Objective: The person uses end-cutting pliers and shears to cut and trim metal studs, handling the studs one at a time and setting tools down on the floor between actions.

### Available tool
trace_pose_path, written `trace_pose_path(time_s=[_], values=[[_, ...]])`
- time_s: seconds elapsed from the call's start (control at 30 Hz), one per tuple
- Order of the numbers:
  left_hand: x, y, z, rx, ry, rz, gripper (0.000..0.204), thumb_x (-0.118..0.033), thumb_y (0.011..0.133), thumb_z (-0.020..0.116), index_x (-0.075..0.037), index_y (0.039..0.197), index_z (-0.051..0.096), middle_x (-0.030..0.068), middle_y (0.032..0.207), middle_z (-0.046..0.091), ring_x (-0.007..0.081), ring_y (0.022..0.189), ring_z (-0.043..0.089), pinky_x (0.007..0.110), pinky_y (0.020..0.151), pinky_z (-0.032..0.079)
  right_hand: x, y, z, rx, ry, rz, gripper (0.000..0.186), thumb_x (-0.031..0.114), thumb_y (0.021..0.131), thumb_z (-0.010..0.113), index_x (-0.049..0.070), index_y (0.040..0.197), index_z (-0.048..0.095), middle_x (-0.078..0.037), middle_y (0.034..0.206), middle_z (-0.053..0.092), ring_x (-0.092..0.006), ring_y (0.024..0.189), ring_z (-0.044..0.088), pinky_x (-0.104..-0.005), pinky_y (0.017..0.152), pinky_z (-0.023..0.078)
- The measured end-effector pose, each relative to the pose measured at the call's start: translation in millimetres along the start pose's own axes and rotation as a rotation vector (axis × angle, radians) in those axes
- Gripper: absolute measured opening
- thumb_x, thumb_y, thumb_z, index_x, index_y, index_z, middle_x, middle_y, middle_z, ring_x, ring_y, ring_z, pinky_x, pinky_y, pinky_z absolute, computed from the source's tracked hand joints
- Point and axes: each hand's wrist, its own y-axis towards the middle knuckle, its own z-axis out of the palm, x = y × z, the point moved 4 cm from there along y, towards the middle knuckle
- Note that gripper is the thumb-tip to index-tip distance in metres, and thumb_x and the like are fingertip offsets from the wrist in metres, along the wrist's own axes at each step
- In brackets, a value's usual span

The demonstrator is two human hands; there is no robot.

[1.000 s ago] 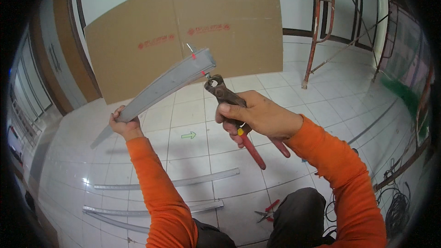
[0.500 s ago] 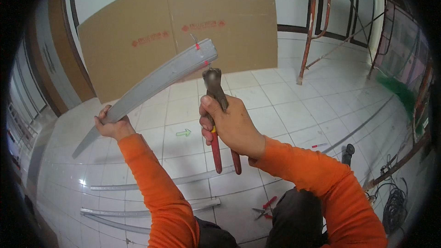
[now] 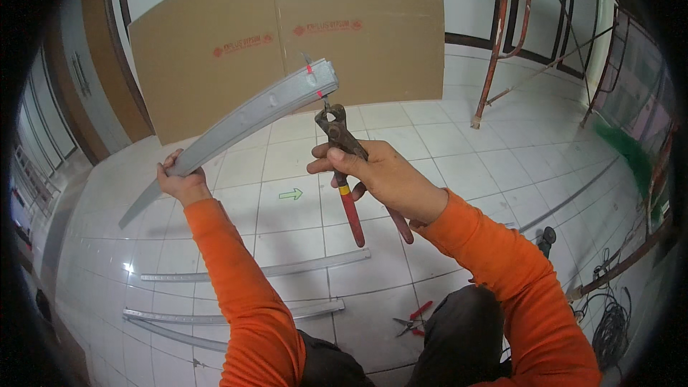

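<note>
My left hand (image 3: 183, 180) is closed around a long grey metal profile (image 3: 251, 111), held up at a slant with its end raised toward the middle. Two red marks and a thin bit of wire show near that end. In my right hand (image 3: 390, 175) is a pair of end-cutting pincers (image 3: 342, 136) with red handles. The handles are spread and the jaws stand parted just below the profile's marked end, close to a short wire stub (image 3: 326, 101). Whether the jaws touch the stub I cannot tell.
Several grey metal profiles (image 3: 315, 263) lie on the white tiled floor. Red-handled pliers (image 3: 413, 320) rest by my knee. A large cardboard-brown board (image 3: 358, 64) leans against the wall. Rusty scaffolding (image 3: 493, 57) and coiled black cable (image 3: 611, 333) are on the right.
The pincers' handles have spread and their jaws have parted. My right hand has shifted right a little, its fingers loosened. My left hand keeps its hold on the profile.
</note>
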Motion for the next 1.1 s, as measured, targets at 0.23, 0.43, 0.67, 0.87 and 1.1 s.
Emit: trace_pose_path(time_s=[0.23, 0.43, 0.67, 0.87, 1.1], values=[[7.9, -2.5, 1.8, -0.029, 0.023, -0.052, 0.035, -0.031, 0.100, 0.037, -0.010, 0.072, 0.044, 0.0050, 0.067, 0.051, 0.0242, 0.074, 0.055, 0.040, 0.075, 0.051, -5.5, -1.0, 5.1, 0.066, 0.242, 0.004, 0.055, 0.045, 0.102, 0.047, -0.007, 0.120, 0.056, -0.017, 0.098, 0.068, -0.0220, 0.083, 0.067, -0.0349, 0.069, 0.056], [7.0, -13.6, 9.6, -0.067, 0.021, -0.033, 0.031, -0.028, 0.099, 0.038, -0.012, 0.072, 0.041, 0.0032, 0.066, 0.049, 0.0194, 0.072, 0.054, 0.038, 0.073, 0.050, 0.6, -10.1, -1.8, 0.095, 0.218, 0.146, 0.043, 0.042, 0.103, 0.048, 0.000, 0.100, 0.055, -0.005, 0.071, 0.057, -0.0170, 0.062, 0.062, -0.0323, 0.062, 0.055], [-10.2, -24.4, 30.1, 0.080, 0.003, 0.124, 0.031, -0.028, 0.100, 0.043, -0.014, 0.072, 0.041, 0.0007, 0.063, 0.047, 0.0166, 0.065, 0.052, 0.033, 0.067, 0.050, -15.3, -20.1, -11.5, 0.069, 0.236, 0.296, 0.045, 0.045, 0.101, 0.052, 0.003, 0.086, 0.051, -0.003, 0.065, 0.051, -0.0150, 0.054, 0.055, -0.0352, 0.053, 0.054], [-15.5, -24.0, 36.9, 0.153, -0.104, 0.076, 0.031, -0.028, 0.099, 0.046, -0.013, 0.072, 0.040, 0.0006, 0.063, 0.045, 0.0158, 0.062, 0.049, 0.030, 0.063, 0.049, -24.1, -21.0, -2.9, 0.096, 0.285, 0.263, 0.046, 0.047, 0.100, 0.053, 0.003, 0.086, 0.050, -0.005, 0.066, 0.050, -0.0158, 0.053, 0.055, -0.0361, 0.054, 0.055], [8.8, -59.3, 59.9, -0.018, 0.009, 0.151, 0.031, -0.030, 0.099, 0.046, -0.013, 0.074, 0.038, 0.0004, 0.066, 0.042, 0.0158, 0.063, 0.045, 0.032, 0.064, 0.047, -40.8, -6.4, -6.7, -0.072, 0.484, 0.174, 0.045, 0.048, 0.100, 0.053, 0.005, 0.089, 0.047, -0.004, 0.066, 0.044, -0.0170, 0.050, 0.052, -0.0388, 0.054, 0.056]])
